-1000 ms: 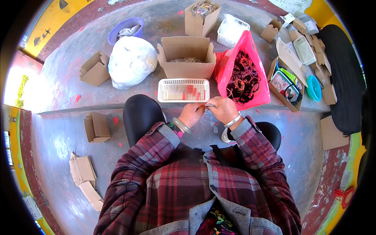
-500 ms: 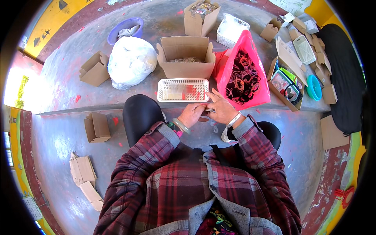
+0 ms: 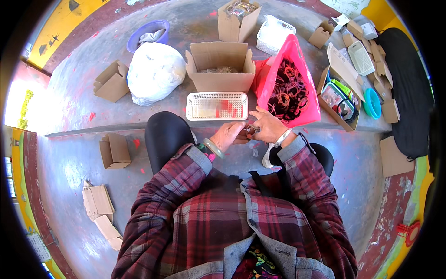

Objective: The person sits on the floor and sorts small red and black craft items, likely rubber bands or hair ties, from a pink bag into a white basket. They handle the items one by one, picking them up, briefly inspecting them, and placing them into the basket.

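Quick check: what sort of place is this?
Probably an improvised work area with a stepped floor: a cardboard box, a pink bag of stringy loops and a white basket stand on its raised part.

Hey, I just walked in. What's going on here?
A person in a plaid shirt is bringing the left hand and right hand together at something small, too blurred to name. Just beyond the hands, a white basket holds something clear and red. An open cardboard box stands behind it, and to the right, a pink bag gapes open on a tangle of dark and coloured loops.
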A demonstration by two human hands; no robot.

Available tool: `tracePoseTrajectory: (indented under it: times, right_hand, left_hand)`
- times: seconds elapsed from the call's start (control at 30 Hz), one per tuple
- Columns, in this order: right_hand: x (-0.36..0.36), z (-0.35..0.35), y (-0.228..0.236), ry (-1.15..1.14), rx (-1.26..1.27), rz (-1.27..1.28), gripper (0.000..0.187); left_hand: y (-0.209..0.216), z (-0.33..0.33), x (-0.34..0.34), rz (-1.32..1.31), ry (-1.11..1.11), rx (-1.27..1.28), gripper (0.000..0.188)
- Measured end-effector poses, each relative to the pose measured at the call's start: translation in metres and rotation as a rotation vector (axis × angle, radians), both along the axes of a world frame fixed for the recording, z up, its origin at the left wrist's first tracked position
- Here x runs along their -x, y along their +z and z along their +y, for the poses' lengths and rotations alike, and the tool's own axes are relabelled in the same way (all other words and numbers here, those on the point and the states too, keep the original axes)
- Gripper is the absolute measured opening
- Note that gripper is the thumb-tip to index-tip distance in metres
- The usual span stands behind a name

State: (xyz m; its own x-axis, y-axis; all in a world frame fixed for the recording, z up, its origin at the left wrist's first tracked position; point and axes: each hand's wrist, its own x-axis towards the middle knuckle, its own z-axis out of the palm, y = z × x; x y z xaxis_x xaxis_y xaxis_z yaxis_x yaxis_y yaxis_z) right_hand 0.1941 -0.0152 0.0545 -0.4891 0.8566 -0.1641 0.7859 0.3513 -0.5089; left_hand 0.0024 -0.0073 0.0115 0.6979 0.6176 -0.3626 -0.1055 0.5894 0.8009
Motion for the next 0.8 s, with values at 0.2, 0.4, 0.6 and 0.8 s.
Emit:
tracePoseTrajectory:
  times: [0.2, 0.4, 0.6, 0.8]
  right_hand:
    - [-0.001, 0.001, -0.007, -0.199, -0.068, 0.312, 0.022]
    - [-0.003, 0.006, -0.013, -0.892, 0.534, 1.107, 0.020]
    - [0.026, -0.001, -0.014, -0.988, 0.740, 1.302, 0.019]
    - [0.046, -0.009, 0.008, -0.273, 0.401, 0.901, 0.034]
  left_hand:
    - [0.016, 0.011, 0.009, 0.142, 0.067, -0.256, 0.043]
    - [0.010, 0.021, 0.011, -0.189, 0.547, -0.070, 0.050]
    - [0.014, 0.008, -0.018, -0.435, 0.442, -0.165, 0.057]
    - [0.012, 0.032, 0.002, -0.670, 0.545, 0.174, 0.039]
